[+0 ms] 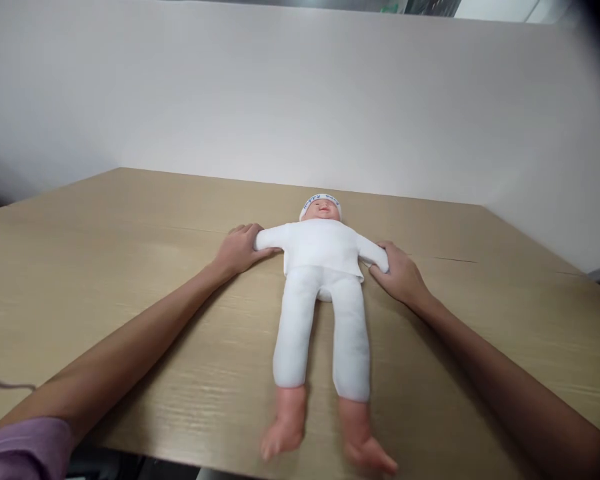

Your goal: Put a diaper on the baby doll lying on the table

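Observation:
A baby doll point(321, 267) in a white one-piece suit and white cap lies on its back on the wooden table point(105, 267), head away from me, bare feet at the near edge. My left hand point(239, 249) is closed around the end of the doll's arm on the left side. My right hand point(399, 272) grips the end of the doll's other arm. Both of the doll's arms are spread outward. The doll's own hands are hidden under my fingers.
A plain white wall point(300, 100) stands right behind the table's far edge. A seam point(460, 259) runs across the tabletop. A thin grey cable point(5, 385) lies at the left near edge. The table's near edge passes just under the doll's feet.

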Available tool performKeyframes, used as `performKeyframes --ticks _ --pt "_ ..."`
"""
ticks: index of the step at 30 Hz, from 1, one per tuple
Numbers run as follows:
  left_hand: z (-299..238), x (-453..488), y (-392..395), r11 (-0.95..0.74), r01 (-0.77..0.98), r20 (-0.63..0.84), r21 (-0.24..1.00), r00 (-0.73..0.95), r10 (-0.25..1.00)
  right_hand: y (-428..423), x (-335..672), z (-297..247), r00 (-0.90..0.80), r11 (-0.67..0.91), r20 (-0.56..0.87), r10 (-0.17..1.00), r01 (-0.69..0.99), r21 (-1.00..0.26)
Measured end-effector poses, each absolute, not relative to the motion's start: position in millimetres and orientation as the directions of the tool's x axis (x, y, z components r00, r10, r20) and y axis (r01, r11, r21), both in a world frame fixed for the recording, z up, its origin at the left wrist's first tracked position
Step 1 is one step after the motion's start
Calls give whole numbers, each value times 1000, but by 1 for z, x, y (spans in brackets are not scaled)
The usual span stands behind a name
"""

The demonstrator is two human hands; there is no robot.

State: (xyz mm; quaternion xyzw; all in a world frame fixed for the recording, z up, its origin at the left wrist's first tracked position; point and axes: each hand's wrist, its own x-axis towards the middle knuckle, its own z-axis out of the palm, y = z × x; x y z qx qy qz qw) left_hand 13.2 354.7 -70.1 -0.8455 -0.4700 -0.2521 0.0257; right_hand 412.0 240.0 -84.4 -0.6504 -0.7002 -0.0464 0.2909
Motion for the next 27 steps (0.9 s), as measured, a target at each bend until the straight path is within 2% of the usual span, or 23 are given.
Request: performKeyframes --ticks 5,12,18,22,24,27 --pt "-80 24 402 -515 838 573 180 336 747 293 434 -93 -27 170 545 838 962 -214" --pt "-87 18 416 -451 862 511 230 288 810 303 448 -101 -39 178 533 845 961 -213" --pt "-87 11 390 -432 857 483 282 263 835 290 450 -112 148 -2 504 851 960 -278" --pt "-72 18 350 -367 843 518 393 127 846 246 416 -101 197 -22 503 842 943 -332" --pt "-51 30 310 -449 764 587 463 116 802 201 385 -83 162 46 536 828 934 -353" --pt "-22 48 214 -656 527 708 540 138 693 102 339 -61 151 165 646 749 901 -402"
